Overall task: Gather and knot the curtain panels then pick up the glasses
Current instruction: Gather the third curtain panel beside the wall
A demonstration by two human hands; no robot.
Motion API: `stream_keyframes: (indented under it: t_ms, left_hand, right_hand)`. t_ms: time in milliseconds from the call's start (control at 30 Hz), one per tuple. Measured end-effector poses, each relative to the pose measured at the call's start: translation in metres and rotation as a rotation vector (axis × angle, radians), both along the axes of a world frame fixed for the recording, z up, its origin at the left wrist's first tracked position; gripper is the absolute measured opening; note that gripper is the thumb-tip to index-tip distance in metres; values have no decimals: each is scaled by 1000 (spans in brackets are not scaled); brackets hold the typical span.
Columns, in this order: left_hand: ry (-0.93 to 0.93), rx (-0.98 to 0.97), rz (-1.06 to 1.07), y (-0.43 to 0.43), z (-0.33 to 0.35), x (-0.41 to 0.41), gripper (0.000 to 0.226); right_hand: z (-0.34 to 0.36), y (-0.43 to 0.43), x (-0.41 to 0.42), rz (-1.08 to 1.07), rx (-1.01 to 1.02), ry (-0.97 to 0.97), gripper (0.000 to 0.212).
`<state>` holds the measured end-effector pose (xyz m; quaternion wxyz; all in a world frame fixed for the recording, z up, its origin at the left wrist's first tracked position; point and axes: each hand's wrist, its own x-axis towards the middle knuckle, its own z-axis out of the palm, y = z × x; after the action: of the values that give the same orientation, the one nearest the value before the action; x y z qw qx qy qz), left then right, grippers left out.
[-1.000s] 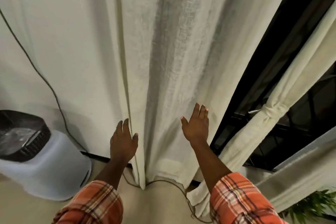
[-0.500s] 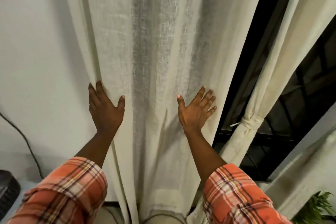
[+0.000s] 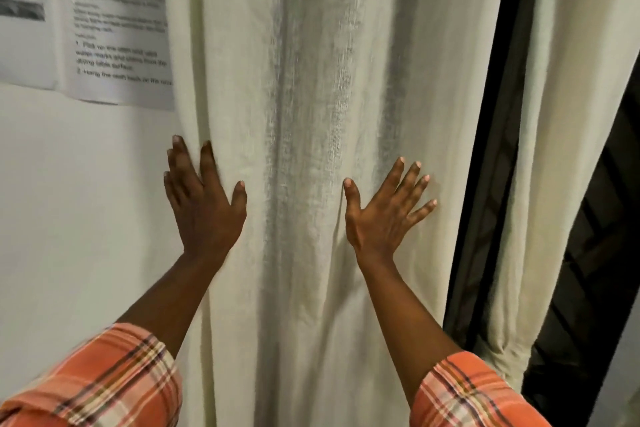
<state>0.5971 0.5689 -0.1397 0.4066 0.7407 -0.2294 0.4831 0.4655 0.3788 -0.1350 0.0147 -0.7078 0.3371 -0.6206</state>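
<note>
White wall at left with printed sheets taped up, dark window frame at right. The curtain panel hangs between them, dead ahead, with its long axis vertical and its folds running top to bottom.

Key relation: the hands bracket the panel across its width at about the same height.
- left hand: flat, fingers straight, on the panel's left edge where it meets the wall. A fold partly covers the fingertips.
- right hand: flat on the cloth, fingers splayed, short of the right edge.

Neither hand pinches anything and both are equally near. Gathering looks like sweeping both inward toward the centre fold.

Second panel hangs right of the frame, already cinched low at the tie. Glasses are not in view.

Versus 1 s ago: hands were low near the hem, with floor, cable and a grey appliance showing. Now both hands sit higher on the panel, the view is tilted up, and the sheets are newly visible. Versus 0.5 s ago, the bracketing pose is the same.
</note>
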Motion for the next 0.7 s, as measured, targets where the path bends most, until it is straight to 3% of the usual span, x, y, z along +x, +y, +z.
stream_keyframes:
  t_ms: [233,467,600,700]
  left_hand:
    - [-215,-49,-26,-11,110,4,80]
    - [-352,-1,13,-2,180,7,78]
    - [-213,15,55,2,201,3,81]
    - [23,-54,39,5,216,-2,78]
  right_hand:
    - [83,-22,-6,-113,-97,-98,85]
    - [152,-34,-32,-251,-9,-268,85]
    - [174,-33,-36,-32,11,-355,76]
    - [184,-30,-35,31,40,-333,50]
